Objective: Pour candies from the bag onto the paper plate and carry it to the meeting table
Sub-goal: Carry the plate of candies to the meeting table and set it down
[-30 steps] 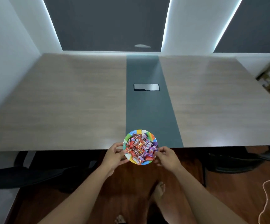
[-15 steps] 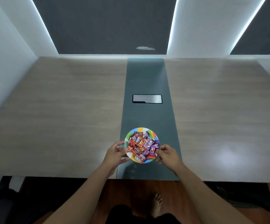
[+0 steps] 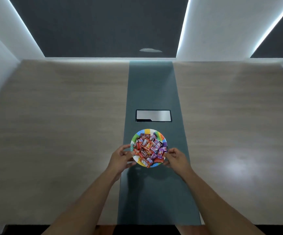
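A round paper plate (image 3: 161, 136) with a rainbow rim carries a heap of red and purple wrapped candies (image 3: 148, 150). It is over the dark grey centre strip (image 3: 152, 85) of the wooden meeting table (image 3: 61, 133). My left hand (image 3: 121, 157) grips the plate's left rim, and my right hand (image 3: 176, 157) pinches its right rim. A shadow lies on the strip just below the plate; I cannot tell whether the plate touches the table. The candy bag is not in view.
A silver rectangular cable hatch (image 3: 153, 115) is set in the centre strip just beyond the plate. The table's far edge meets a dark wall panel (image 3: 103, 28) framed by lit white strips. The near table edge runs along the bottom of the view.
I have come closer and reached forward. The plate has moved from the table's near edge to well over the centre strip, close to the hatch. Both hands stay on its rim.
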Motion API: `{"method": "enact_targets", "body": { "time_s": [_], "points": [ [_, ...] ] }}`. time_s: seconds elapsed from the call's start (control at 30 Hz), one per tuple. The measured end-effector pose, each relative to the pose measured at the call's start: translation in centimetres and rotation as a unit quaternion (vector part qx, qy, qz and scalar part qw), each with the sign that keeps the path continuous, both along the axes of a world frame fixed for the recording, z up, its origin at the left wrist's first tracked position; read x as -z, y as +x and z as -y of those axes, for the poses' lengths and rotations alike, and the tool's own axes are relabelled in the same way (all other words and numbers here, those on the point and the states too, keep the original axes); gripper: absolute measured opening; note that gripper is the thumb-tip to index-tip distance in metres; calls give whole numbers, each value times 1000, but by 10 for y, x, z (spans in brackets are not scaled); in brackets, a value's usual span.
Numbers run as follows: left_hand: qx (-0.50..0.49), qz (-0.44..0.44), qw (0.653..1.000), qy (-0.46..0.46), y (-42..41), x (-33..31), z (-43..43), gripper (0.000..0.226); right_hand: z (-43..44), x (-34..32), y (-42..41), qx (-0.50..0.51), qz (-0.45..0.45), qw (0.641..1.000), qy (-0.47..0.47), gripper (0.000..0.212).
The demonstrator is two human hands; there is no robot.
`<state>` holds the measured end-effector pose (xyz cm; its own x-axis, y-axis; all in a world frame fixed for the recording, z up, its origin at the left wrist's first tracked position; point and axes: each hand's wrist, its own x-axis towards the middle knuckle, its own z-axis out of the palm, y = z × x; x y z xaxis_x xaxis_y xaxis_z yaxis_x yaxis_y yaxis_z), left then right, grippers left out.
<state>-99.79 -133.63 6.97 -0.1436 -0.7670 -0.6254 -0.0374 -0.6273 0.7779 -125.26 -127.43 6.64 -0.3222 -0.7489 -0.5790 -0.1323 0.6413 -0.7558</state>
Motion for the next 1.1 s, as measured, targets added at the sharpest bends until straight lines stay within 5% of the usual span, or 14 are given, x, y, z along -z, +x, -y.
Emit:
{"method": "enact_targets", "body": {
  "time_s": [0.73,1.1],
  "points": [
    [-10,33,997,67,-92,95,220,25,214,97,-81,26,2,998,55,10],
    [8,96,994,60,-118,157,263,19,257,147,-98,25,-21,997,73,24]
  ]
}}
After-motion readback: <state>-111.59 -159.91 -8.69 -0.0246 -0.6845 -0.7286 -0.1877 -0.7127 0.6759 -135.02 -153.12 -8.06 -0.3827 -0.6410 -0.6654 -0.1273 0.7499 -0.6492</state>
